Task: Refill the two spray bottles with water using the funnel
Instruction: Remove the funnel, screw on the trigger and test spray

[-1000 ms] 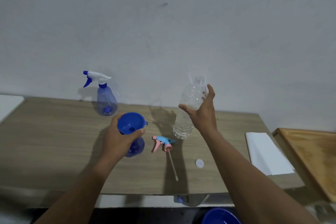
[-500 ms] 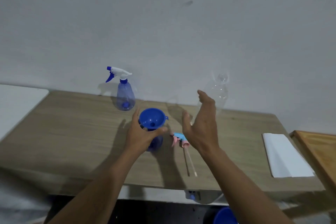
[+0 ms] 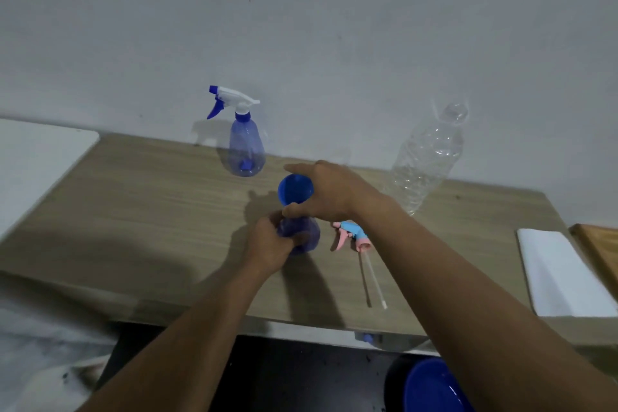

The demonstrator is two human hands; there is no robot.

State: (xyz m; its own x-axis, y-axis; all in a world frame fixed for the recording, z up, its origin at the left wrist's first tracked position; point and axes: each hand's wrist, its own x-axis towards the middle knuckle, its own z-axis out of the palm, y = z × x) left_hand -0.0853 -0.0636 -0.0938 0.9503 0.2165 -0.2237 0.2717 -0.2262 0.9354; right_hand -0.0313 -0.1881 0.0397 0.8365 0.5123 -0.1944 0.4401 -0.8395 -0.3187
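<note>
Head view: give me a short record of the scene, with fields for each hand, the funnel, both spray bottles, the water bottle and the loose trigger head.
left hand: grips the headless spray bottle, upright on the table
right hand: fingers and thumb hold the rim of the funnel
funnel: blue, atop the held bottle's neck; spout hidden
second spray bottle: upright by the wall, white trigger head on
water bottle: clear, upright, untouched
loose trigger head: pink and blue, lying beside the held bottle

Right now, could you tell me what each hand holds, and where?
Left hand grips the uncapped spray bottle by its body; right hand holds the funnel by its rim.
</note>
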